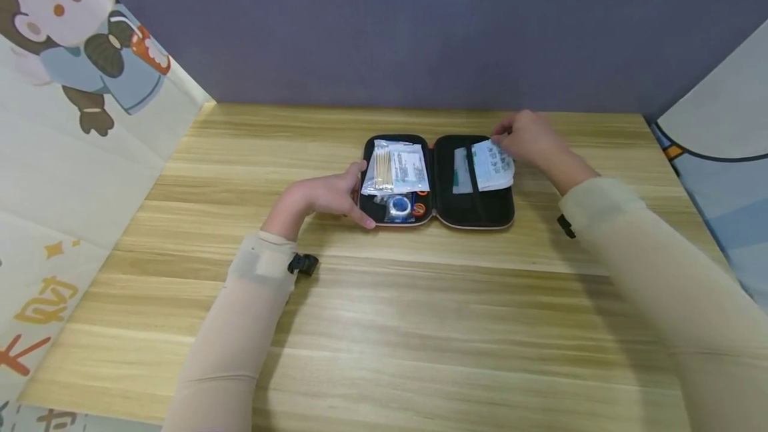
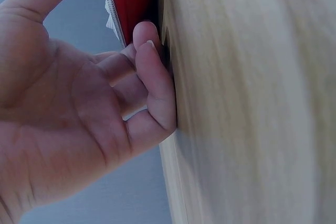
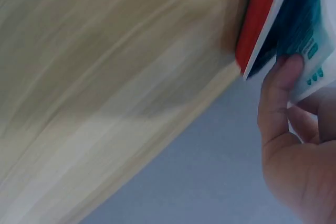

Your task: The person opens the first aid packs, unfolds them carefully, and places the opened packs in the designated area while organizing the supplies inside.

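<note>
A black-lined zip case (image 1: 495, 211), a small first-aid kit, lies unfolded flat on the wooden table. At its left side my left hand (image 1: 327, 193) grips the edge, thumb at the front corner; the left wrist view shows curled fingers (image 2: 157, 85) against the red shell (image 2: 137, 1). My right hand (image 1: 531, 142) pinches the top corner of a white printed packet (image 1: 495, 164), which sits under the elastic strap (image 1: 473, 169) in the right half. The left half holds a bag of cotton swabs (image 1: 382, 169), a white packet (image 1: 410, 169) and a blue-and-white roll (image 1: 399, 206).
Orange-red scissor handles (image 1: 419, 209) show beside the roll. The wooden table (image 1: 384, 325) meets a grey-blue panel (image 1: 384, 32) at its back edge. Printed cartoon sheets (image 1: 78, 105) stand at the left and right sides.
</note>
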A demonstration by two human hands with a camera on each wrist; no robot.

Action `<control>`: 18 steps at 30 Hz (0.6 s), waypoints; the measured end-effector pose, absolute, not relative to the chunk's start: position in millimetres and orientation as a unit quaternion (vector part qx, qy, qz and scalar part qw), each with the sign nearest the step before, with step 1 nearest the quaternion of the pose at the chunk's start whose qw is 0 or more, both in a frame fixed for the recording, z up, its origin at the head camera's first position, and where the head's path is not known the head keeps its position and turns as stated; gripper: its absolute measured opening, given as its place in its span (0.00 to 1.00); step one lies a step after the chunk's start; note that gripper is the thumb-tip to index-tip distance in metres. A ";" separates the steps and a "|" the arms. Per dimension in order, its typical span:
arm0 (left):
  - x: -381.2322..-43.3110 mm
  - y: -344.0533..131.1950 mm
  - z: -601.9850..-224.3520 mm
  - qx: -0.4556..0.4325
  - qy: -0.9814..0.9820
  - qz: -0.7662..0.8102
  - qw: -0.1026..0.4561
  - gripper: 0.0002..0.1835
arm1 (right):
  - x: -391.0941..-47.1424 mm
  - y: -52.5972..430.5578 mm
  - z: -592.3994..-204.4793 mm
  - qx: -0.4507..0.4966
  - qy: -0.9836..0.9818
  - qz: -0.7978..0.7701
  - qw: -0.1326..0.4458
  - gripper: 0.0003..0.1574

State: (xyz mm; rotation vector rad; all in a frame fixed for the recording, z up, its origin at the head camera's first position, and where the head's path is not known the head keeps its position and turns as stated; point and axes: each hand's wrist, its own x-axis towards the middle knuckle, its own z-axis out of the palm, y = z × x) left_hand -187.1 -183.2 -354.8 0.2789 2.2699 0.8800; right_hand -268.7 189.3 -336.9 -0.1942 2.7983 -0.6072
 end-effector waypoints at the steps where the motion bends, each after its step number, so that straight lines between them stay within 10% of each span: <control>1: -186.7 -183.3 -354.6 0.106 0.872 0.337 0.338 0.79 | -268.2 184.9 -338.3 -0.063 0.966 -0.214 0.131 0.26; 18: -183.5 -184.7 -354.2 0.110 0.871 0.338 0.339 0.78 | -242.3 161.3 -346.4 -0.189 0.979 -0.041 0.064 0.28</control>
